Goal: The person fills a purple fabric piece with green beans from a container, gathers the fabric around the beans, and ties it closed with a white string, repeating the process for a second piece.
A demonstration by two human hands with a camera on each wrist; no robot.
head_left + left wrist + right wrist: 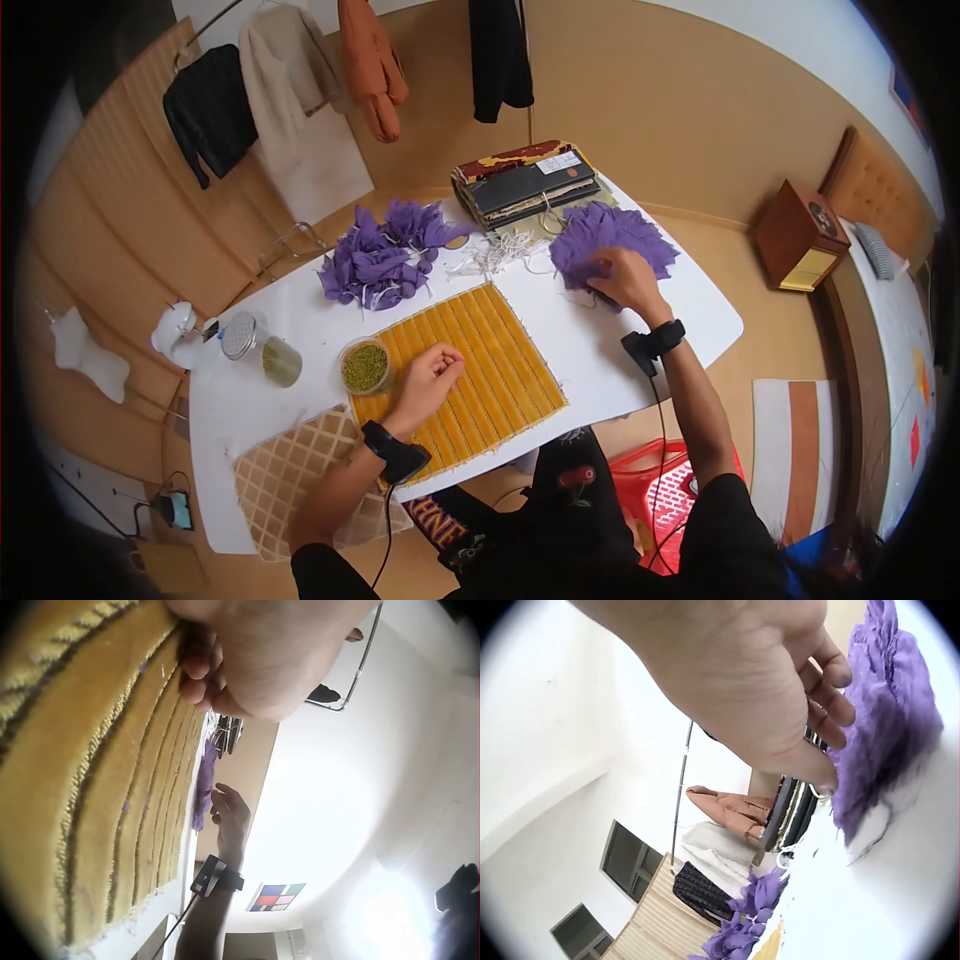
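My right hand [628, 279] is over a pile of purple cloth pieces [600, 238] at the right of the white table. In the right wrist view its fingers [831, 712] are relaxed and bent, thumb apart from them, right at the edge of the purple cloth [885, 712]. Nothing shows in its grasp. My left hand [428, 380] is low over a yellow striped cloth [500, 370], fingers loosely curled, with nothing seen in them. Its fingertips [193, 691] bend toward the palm in the left wrist view. Beside it stands a round clear container of green beans [365, 366].
Tied purple bundles [385, 255] lie at the back left. White strings [505, 252] are heaped at the middle back, before stacked books or folders [525, 185]. A jar with a perforated lid [262, 348] stands left. A lattice-patterned cloth [290, 480] overhangs the front edge.
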